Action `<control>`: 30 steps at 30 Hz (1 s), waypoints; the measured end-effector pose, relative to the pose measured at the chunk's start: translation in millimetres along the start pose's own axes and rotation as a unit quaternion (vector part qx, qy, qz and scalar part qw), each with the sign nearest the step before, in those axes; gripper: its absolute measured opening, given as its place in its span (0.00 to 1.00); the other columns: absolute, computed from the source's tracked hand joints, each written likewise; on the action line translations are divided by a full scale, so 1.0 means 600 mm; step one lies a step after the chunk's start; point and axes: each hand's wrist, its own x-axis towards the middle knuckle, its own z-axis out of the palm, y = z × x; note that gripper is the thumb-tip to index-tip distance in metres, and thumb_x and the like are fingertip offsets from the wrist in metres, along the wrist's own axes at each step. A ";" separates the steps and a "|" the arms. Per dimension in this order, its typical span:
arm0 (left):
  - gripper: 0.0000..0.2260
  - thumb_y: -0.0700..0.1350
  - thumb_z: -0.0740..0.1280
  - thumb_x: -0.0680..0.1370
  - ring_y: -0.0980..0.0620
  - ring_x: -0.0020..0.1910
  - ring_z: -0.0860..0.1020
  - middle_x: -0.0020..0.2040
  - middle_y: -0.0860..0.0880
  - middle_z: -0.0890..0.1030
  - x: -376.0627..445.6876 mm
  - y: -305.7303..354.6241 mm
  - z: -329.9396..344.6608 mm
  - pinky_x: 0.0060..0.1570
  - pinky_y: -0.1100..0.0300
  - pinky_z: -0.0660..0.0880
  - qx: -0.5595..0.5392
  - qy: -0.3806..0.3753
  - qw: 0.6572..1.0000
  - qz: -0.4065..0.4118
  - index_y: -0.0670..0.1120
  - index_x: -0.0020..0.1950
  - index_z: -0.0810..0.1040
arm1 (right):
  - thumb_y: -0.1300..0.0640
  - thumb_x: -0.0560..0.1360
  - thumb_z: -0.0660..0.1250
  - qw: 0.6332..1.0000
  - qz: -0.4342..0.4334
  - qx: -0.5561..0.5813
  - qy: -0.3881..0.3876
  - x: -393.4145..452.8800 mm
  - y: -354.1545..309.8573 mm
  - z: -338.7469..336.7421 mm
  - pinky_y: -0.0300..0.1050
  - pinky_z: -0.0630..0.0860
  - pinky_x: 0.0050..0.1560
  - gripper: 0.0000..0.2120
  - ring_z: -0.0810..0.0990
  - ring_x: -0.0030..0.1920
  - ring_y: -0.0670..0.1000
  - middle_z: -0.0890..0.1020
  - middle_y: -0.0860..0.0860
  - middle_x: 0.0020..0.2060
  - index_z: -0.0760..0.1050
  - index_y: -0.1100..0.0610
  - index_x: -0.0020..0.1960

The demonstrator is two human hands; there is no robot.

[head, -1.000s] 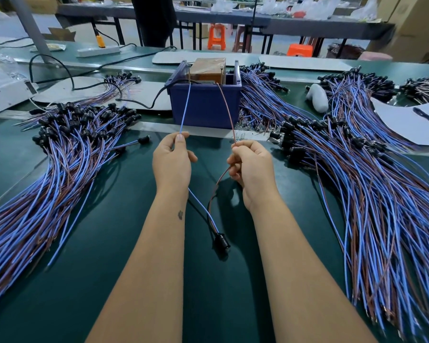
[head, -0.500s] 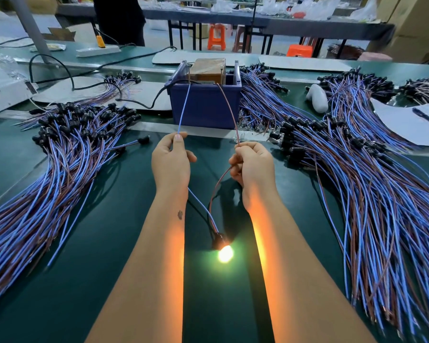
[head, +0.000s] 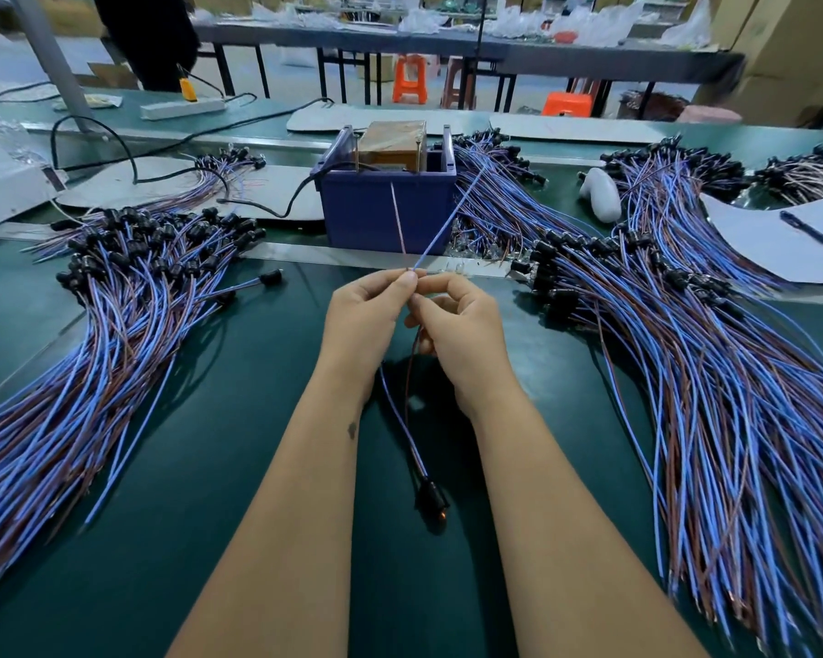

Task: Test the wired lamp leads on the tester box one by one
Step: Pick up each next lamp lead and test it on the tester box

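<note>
Head view, frame centre: my left hand (head: pixel 359 320) and right hand (head: pixel 462 325) pinch both lead wires (head: pixel 412 239) together, clear of the tester box (head: pixel 386 208), probably for setting aside.

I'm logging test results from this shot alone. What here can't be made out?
- Head view: lamp face, turned away from the camera; lit state unclear.
- Tester box contacts, hidden behind the blue bin wall.
- Wire ends, blurred.
- Left hand and right hand grip, fingers overlapping.

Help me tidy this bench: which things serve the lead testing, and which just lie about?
Job: lamp lead pinched by left hand and right hand; tester box; lead piles.
Lying about: white handheld device; pen; power strip.
</note>
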 end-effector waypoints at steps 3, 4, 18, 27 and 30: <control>0.05 0.44 0.69 0.78 0.49 0.36 0.82 0.37 0.47 0.84 0.001 0.005 -0.004 0.39 0.54 0.81 -0.051 0.011 0.999 -0.013 0.45 0.46 0.84 | 0.66 0.80 0.62 0.999 0.010 0.029 -0.019 0.001 -0.002 0.001 0.33 0.70 0.28 0.09 0.74 0.28 0.43 0.78 0.51 0.31 0.79 0.56 0.47; 0.05 0.44 0.69 0.79 0.54 0.28 0.77 0.30 0.51 0.80 0.003 0.006 -0.005 0.30 0.60 0.76 -0.071 0.022 0.997 -0.015 0.46 0.45 0.83 | 0.67 0.80 0.60 0.999 0.014 0.026 -0.028 0.002 -0.001 0.000 0.32 0.70 0.28 0.11 0.73 0.27 0.44 0.78 0.51 0.31 0.79 0.56 0.47; 0.09 0.39 0.71 0.75 0.60 0.32 0.77 0.32 0.54 0.80 -0.003 -0.014 -0.001 0.38 0.63 0.74 0.167 0.071 0.976 0.122 0.50 0.37 0.78 | 0.60 0.85 0.54 0.991 0.012 0.110 0.075 0.018 0.008 -0.016 0.40 0.77 0.35 0.12 0.75 0.26 0.44 0.77 0.49 0.28 0.76 0.58 0.53; 0.11 0.30 0.62 0.65 0.46 0.37 0.79 0.35 0.45 0.82 -0.044 -0.022 0.042 0.43 0.50 0.77 0.310 -0.227 0.913 0.137 0.41 0.40 0.81 | 0.57 0.84 0.53 0.970 -0.032 -0.158 0.181 0.014 0.018 -0.053 0.45 0.70 0.49 0.15 0.73 0.41 0.50 0.75 0.49 0.38 0.74 0.53 0.43; 0.17 0.29 0.58 0.63 0.42 0.42 0.81 0.36 0.44 0.84 -0.046 -0.013 0.042 0.46 0.51 0.77 0.300 -0.230 0.916 0.132 0.41 0.39 0.83 | 0.56 0.84 0.54 0.965 -0.030 -0.186 0.181 0.006 0.014 -0.056 0.45 0.67 0.44 0.13 0.72 0.40 0.52 0.72 0.45 0.32 0.74 0.55 0.46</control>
